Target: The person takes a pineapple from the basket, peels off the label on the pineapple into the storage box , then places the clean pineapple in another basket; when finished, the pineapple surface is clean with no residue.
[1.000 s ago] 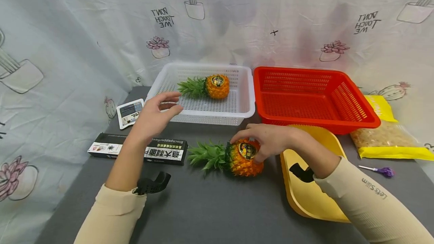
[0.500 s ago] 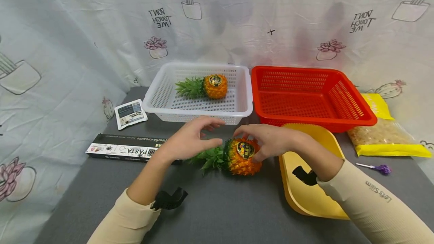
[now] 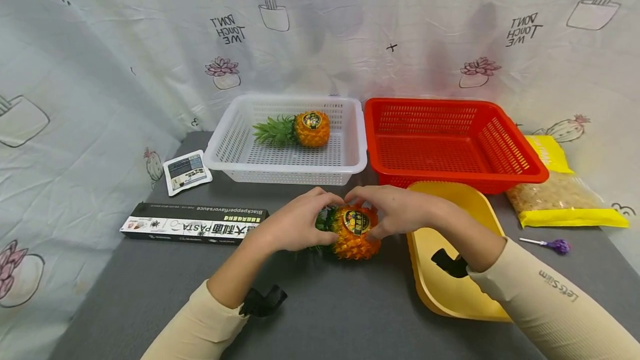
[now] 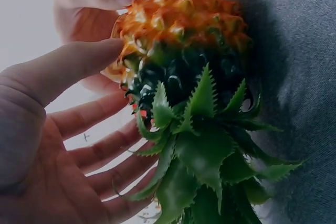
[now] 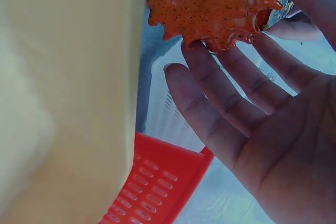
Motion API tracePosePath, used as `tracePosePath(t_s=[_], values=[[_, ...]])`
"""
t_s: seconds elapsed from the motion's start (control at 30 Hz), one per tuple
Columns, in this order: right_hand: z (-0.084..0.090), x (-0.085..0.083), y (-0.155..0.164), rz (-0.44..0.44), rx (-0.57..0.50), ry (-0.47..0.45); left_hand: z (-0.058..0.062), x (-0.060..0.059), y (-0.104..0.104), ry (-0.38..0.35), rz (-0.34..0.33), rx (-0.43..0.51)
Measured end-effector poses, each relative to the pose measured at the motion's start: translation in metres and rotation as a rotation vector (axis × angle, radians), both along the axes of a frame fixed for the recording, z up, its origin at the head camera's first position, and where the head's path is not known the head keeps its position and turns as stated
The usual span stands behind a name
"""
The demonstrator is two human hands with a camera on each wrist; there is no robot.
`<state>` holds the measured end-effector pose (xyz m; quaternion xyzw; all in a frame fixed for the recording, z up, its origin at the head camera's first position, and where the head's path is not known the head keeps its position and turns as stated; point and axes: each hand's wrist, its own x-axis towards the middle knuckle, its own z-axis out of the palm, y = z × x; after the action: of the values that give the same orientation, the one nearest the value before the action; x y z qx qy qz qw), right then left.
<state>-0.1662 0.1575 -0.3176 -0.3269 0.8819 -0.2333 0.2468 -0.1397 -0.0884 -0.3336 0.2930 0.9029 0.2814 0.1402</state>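
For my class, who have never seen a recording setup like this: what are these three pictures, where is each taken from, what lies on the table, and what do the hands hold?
There is no machine here: a person works with two bare hands. The wide picture comes from a camera on the person's head; the two close-ups come from cameras on each wrist. On the grey table the left hand and right hand cup a toy pineapple from either side. Behind stand a white basket holding a second pineapple and a red basket. A yellow tray, a pasta box, a small packet, a yellow snack bag and a purple lollipop also lie around.
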Motion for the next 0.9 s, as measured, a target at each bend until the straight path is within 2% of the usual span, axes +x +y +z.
tracePosePath(t_s=[0.13, 0.3, 0.5, 0.9], values=[[0.002, 0.000, 0.001, 0.006, 0.010, -0.006, -0.003, 0.000, 0.003, 0.033, 0.004, -0.037], [0.009, -0.001, 0.007, 0.004, -0.003, -0.035, -0.005, 0.001, 0.005, 0.054, 0.003, -0.037], [0.017, -0.002, 0.012, -0.028, -0.080, 0.045, -0.006, 0.003, 0.003, 0.085, 0.001, -0.030], [0.002, 0.005, -0.001, -0.115, -0.057, 0.084, -0.012, 0.008, 0.003, 0.117, 0.012, -0.040]])
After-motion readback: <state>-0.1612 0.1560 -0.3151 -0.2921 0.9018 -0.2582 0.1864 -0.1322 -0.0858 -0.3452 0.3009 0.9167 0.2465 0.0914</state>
